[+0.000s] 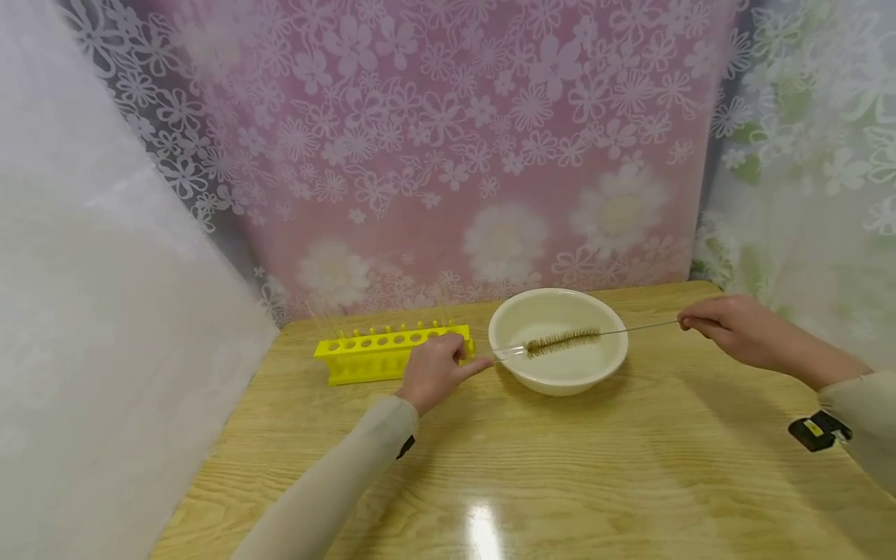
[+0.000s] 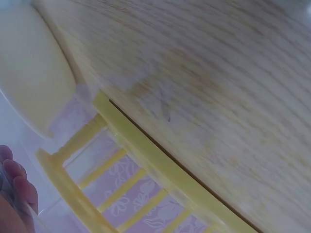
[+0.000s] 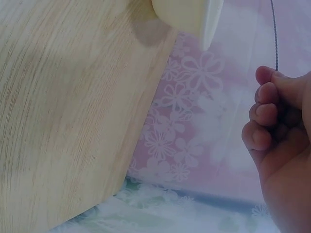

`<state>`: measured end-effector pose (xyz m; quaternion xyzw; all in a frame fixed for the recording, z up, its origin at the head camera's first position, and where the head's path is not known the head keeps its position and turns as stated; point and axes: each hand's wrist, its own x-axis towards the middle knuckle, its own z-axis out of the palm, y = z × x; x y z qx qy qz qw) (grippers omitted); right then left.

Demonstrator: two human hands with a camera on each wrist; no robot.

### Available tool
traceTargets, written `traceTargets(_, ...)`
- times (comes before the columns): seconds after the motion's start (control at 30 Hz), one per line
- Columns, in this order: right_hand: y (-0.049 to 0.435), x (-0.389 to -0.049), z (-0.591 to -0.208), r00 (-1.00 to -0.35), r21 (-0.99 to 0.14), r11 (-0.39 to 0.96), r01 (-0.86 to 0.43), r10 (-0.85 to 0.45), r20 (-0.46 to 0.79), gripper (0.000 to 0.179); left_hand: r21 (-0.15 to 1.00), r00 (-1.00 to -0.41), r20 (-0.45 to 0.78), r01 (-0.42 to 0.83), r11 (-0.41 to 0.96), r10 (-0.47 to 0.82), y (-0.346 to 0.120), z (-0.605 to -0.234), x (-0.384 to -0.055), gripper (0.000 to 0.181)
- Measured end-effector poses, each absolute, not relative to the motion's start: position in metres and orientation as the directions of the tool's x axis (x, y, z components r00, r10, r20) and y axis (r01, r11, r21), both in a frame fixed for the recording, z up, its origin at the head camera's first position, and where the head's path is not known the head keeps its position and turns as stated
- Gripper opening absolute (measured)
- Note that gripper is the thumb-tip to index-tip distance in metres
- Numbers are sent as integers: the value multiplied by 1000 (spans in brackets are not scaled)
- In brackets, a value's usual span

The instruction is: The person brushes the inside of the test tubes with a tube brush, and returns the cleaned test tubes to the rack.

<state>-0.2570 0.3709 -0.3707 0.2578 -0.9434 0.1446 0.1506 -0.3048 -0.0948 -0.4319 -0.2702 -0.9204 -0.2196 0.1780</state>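
Observation:
My left hand grips a clear glass test tube that points right over the basin's rim. In the left wrist view, curled fingers show at the lower left edge. My right hand pinches the thin twisted-wire handle of a test tube brush between thumb and fingers. The tan bristles hang above a white basin. Their left end meets the tube's mouth; how far they reach inside, I cannot tell.
Behind my left hand stands a yellow test tube rack with a row of holes and pegs. Several faint clear tubes rise from it. The wooden table meets flowered curtains at the back and sides. A black wrist device sits by the right sleeve.

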Motion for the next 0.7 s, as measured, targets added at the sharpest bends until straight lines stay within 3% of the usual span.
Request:
traceTargets(0.43,353,-255,-375,-811,-196,811,-551,-465,356,17,300,-790,429,582,756,438,-85,-435,-300,48)
traceTargets(0.7,326,-261,-373,-826,-245,795,-555,-494,270,19,290,-773,438,604,742,459,-75,-425,-300,51)
